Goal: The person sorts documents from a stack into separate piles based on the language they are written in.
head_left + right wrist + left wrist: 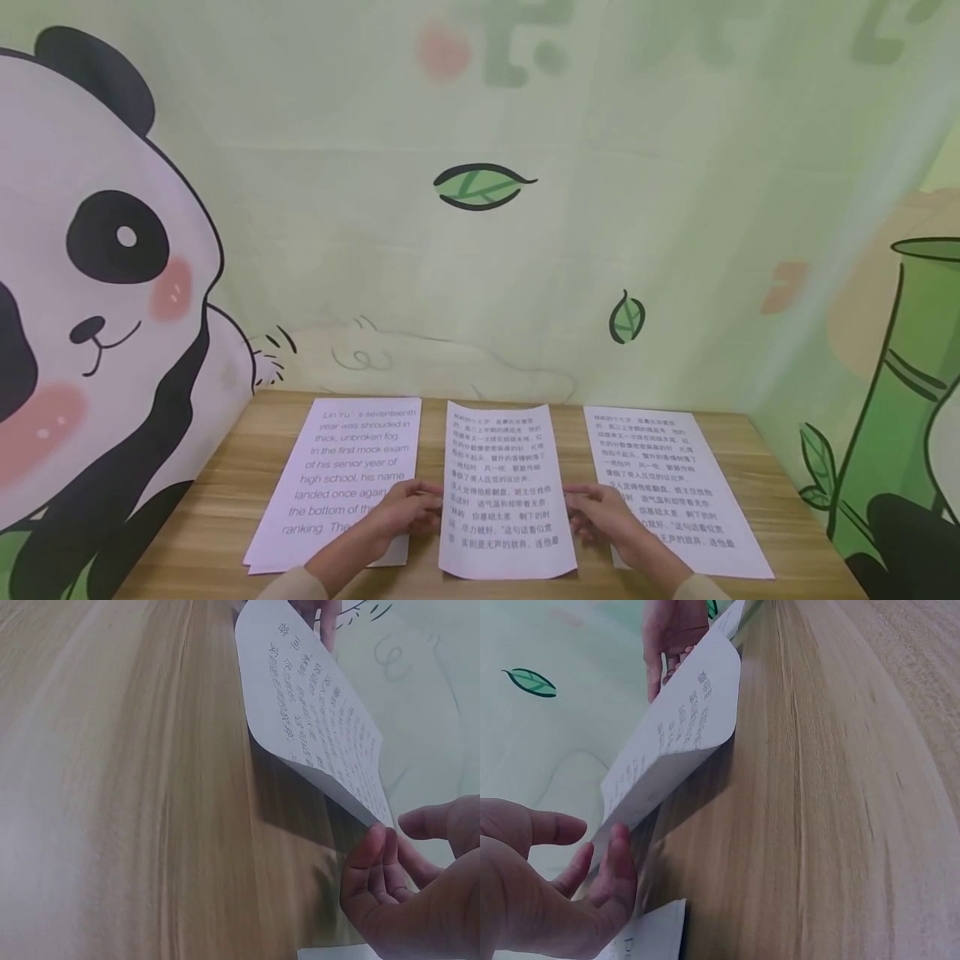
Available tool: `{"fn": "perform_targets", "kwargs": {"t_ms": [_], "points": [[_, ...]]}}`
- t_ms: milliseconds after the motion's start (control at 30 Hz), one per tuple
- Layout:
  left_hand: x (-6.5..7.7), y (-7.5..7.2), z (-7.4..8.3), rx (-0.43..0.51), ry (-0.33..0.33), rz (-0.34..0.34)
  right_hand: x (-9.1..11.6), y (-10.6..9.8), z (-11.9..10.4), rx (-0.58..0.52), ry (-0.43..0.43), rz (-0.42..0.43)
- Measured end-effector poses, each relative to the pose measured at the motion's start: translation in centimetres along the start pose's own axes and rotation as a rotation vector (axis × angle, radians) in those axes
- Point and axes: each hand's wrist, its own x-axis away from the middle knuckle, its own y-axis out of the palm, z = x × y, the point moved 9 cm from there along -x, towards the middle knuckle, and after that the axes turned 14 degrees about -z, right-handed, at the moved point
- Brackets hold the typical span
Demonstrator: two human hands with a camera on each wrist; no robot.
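A sheet of paper (498, 500) printed with Chinese text stands slightly bowed between the two hands, its side edges curving and much of it off the table. My left hand (410, 510) is at its left edge; in the left wrist view, the left fingers (619, 859) touch the sheet's edge while the thumb stays apart from it. On the opposite edge is my right hand (602, 515). Seen from the right wrist, the right fingertips (373, 844) bend against the paper's edge, with the thumb (424, 821) held away from the sheet.
Sheets with English text (337, 475), at least two overlapping, lie on the left of the wooden table (210, 517). Another sheet with Chinese text (667, 467) lies to the right, partly under the right hand. A panda-printed backdrop (525, 267) rises behind the table.
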Motion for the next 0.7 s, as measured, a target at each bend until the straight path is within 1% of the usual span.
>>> {"fn": "perform_targets", "kwargs": {"t_ms": [67, 200, 300, 367, 500, 600, 700], "points": [[-0.2, 0.0, -0.3, 0.026, 0.021, -0.013, -0.1, 0.2, 0.1, -0.007, -0.004, -0.013], [-0.3, 0.4, -0.7, 0.074, 0.055, -0.07, -0.2, 0.6, 0.2, 0.012, -0.006, -0.051], [-0.1, 0.7, -0.9, 0.082, 0.065, -0.121, -0.2, 0.7, 0.3, 0.053, 0.002, -0.066], [0.0, 0.9, -0.9, 0.078, 0.072, -0.143, -0.1, 0.8, 0.4, 0.066, -0.001, -0.077], [-0.1, 1.2, -0.9, 0.084, 0.08, -0.152, 0.0, 1.2, 0.4, 0.058, -0.037, -0.132], [-0.2, 1.3, -1.0, 0.088, 0.072, -0.15, -0.1, 1.6, 0.4, 0.028, -0.065, -0.179], [-0.3, 1.4, -1.0, 0.073, 0.064, -0.16, -0.3, 1.8, 0.3, -0.01, -0.078, -0.212]]}}
